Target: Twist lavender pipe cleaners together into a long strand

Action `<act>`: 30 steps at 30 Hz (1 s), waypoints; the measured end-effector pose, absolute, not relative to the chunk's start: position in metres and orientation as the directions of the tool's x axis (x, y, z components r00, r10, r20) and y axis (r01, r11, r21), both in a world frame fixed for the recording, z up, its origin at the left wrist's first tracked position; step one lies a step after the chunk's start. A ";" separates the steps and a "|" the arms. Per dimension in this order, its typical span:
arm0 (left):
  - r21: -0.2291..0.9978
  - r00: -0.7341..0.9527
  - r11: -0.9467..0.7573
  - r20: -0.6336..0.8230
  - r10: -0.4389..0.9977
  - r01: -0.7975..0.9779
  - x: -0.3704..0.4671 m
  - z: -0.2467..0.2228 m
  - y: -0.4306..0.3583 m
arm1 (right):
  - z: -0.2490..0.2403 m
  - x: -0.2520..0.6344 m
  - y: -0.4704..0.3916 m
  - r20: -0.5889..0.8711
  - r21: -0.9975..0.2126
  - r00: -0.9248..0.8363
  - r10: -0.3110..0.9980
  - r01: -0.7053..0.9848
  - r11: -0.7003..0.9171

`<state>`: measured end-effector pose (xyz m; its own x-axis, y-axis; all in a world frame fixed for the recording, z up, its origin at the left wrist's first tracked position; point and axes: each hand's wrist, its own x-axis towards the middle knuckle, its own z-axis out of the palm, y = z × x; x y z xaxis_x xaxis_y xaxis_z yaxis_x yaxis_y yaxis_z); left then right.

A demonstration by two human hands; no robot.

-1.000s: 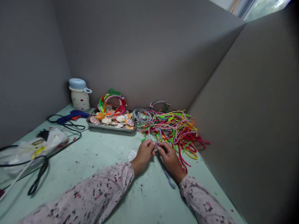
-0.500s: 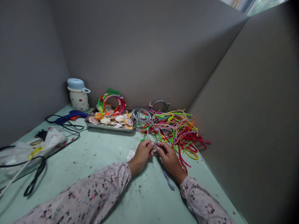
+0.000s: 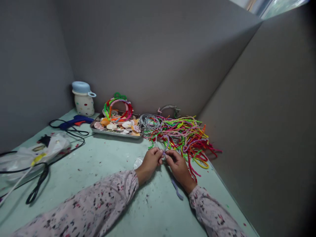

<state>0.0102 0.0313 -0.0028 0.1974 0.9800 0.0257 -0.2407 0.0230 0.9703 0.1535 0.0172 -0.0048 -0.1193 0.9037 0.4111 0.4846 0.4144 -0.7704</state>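
My left hand [image 3: 149, 164] and my right hand [image 3: 179, 168] meet at the middle of the table, fingertips nearly touching. Both pinch a purple pipe cleaner [image 3: 167, 142], which curves up above the fingers beside a bare pale stretch of a loop. Its loose purple tail [image 3: 176, 189] hangs below my right hand. The exact spot between the fingertips is too small to make out. Just beyond the hands spreads a heap of colourful pipe cleaners [image 3: 195, 135], with a coil of grey wire [image 3: 149, 122] at its left.
A metal tray [image 3: 116, 134] holds shells and finished-looking coloured hoops [image 3: 128, 112]. Further left are a lidded jar [image 3: 84, 104], a blue glue gun [image 3: 74, 121], black cables [image 3: 40, 179] and a plastic bag [image 3: 58, 143]. Grey panels enclose the table [image 3: 98, 161].
The view has shifted very slightly. Both hands keep their pinch on the purple pipe cleaner, with hardly any visible movement.
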 end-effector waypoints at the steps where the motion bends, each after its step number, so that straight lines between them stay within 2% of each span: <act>1: 0.971 0.196 0.021 0.026 0.980 -0.237 0.010 -0.003 0.031 | -0.005 0.153 0.017 0.406 -0.774 -0.117 0.906 0.484 0.409; 15: 0.963 0.200 0.040 0.015 0.980 -0.266 0.011 -0.006 0.030 | -0.009 0.157 0.018 0.435 -0.756 -0.126 0.891 0.487 0.438; 30: 0.982 0.165 0.011 0.021 0.986 -0.190 0.011 -0.004 0.027 | -0.009 0.161 0.019 0.441 -0.753 -0.156 0.884 0.471 0.459</act>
